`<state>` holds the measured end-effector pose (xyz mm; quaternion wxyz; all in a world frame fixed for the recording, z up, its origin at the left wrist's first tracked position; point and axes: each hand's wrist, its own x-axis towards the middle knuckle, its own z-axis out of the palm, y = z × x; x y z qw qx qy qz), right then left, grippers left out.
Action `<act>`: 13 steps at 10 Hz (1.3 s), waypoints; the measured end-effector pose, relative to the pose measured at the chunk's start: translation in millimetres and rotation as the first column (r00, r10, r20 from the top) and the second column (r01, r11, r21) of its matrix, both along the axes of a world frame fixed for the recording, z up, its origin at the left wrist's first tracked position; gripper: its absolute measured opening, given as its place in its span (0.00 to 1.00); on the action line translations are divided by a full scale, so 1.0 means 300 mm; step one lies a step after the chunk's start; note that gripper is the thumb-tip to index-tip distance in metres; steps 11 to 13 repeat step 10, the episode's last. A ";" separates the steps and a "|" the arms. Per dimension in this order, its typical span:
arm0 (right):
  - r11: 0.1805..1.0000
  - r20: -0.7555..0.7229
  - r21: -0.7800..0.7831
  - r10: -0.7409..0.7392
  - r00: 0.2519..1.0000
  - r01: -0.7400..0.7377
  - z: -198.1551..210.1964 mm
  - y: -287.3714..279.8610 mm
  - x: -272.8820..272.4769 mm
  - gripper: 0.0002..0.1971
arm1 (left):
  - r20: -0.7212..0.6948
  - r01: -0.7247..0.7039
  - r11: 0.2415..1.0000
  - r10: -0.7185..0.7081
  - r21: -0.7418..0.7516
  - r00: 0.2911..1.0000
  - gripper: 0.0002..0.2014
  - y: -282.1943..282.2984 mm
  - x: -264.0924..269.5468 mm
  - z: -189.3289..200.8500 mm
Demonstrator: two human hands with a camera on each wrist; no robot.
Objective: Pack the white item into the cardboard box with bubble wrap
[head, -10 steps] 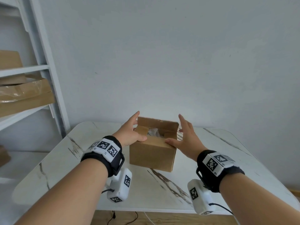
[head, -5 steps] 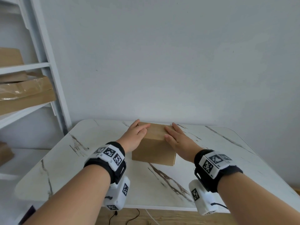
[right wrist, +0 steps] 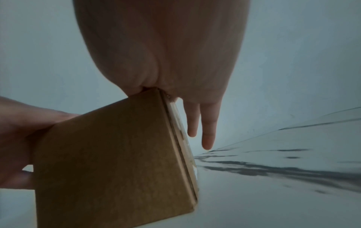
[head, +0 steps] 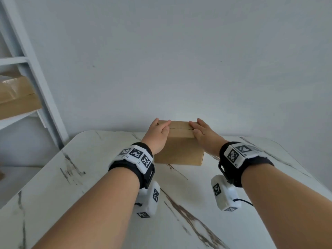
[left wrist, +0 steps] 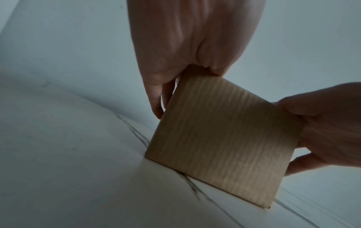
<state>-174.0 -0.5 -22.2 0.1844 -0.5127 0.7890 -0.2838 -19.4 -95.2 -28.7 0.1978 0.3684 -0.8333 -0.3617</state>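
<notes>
A small brown cardboard box [head: 179,150] stands on the white marble table [head: 89,177] with its top flaps folded flat, a seam running across the lid. My left hand [head: 159,133] lies flat over the box's left top edge, fingers [left wrist: 156,100] hanging straight down its far side. My right hand [head: 203,133] presses flat on the right top edge, and its fingers [right wrist: 207,131] point down past the box's end. The wrist views show the box [left wrist: 224,138] [right wrist: 113,162] between both palms. The white item and the bubble wrap are hidden inside.
A white shelf frame [head: 45,97] stands at the left, holding a flat cardboard package [head: 16,99] in plastic film. A plain wall rises right behind the box. The table's rounded front edge lies close to my forearms.
The upright flaps have been folded down and the box is now closed. Both hands went from the open flaps to lying flat on the lid's two ends.
</notes>
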 end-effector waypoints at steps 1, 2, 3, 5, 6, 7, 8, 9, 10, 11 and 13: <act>1.000 -0.026 -0.003 -0.023 0.999 0.023 0.002 -0.051 -0.038 0.24 | 0.000 -0.044 0.999 0.044 -0.013 0.999 0.22 -0.035 -0.047 -0.003; 0.999 -0.018 -0.022 -0.032 0.999 0.032 -0.006 -0.077 -0.058 0.24 | 0.008 -0.056 0.998 0.056 -0.029 0.998 0.22 -0.054 -0.070 -0.003; 0.999 -0.026 -0.039 -0.029 0.999 0.028 -0.012 -0.074 -0.062 0.24 | 0.021 -0.065 0.997 0.066 -0.047 0.998 0.23 -0.059 -0.074 -0.005; 0.993 -0.174 0.111 -0.021 0.985 0.041 0.027 -0.034 -0.032 0.26 | 0.332 -0.039 0.959 0.135 -0.281 0.934 0.24 -0.035 -0.066 0.030; 0.964 -0.274 0.250 -0.012 0.962 0.084 0.089 -0.022 0.005 0.25 | 0.529 0.046 0.955 0.122 -0.293 0.840 0.23 -0.043 -0.092 0.085; 0.954 -0.351 0.285 0.014 0.936 0.092 0.143 -0.002 0.036 0.23 | 0.596 0.102 0.952 0.095 -0.288 0.798 0.21 -0.033 -0.109 0.145; 0.958 -0.396 0.276 0.039 0.918 0.078 0.232 0.044 0.072 0.22 | 0.550 0.119 0.928 0.104 -0.354 0.829 0.21 0.007 -0.094 0.199; 0.964 -0.457 0.251 0.036 0.889 0.090 0.363 0.103 0.112 0.19 | 0.514 0.116 0.902 0.129 -0.416 0.848 0.21 0.042 -0.063 0.288; 0.974 -0.488 0.198 0.001 0.873 0.109 0.460 0.154 0.140 0.16 | 0.477 0.078 0.904 0.147 -0.421 0.867 0.24 0.108 -0.009 0.394; 0.974 -0.488 0.198 0.001 0.873 0.109 0.460 0.154 0.140 0.16 | 0.477 0.078 0.904 0.147 -0.421 0.867 0.24 0.108 -0.009 0.394; 0.974 -0.488 0.198 0.001 0.873 0.109 0.460 0.154 0.140 0.16 | 0.477 0.078 0.904 0.147 -0.421 0.867 0.24 0.108 -0.009 0.394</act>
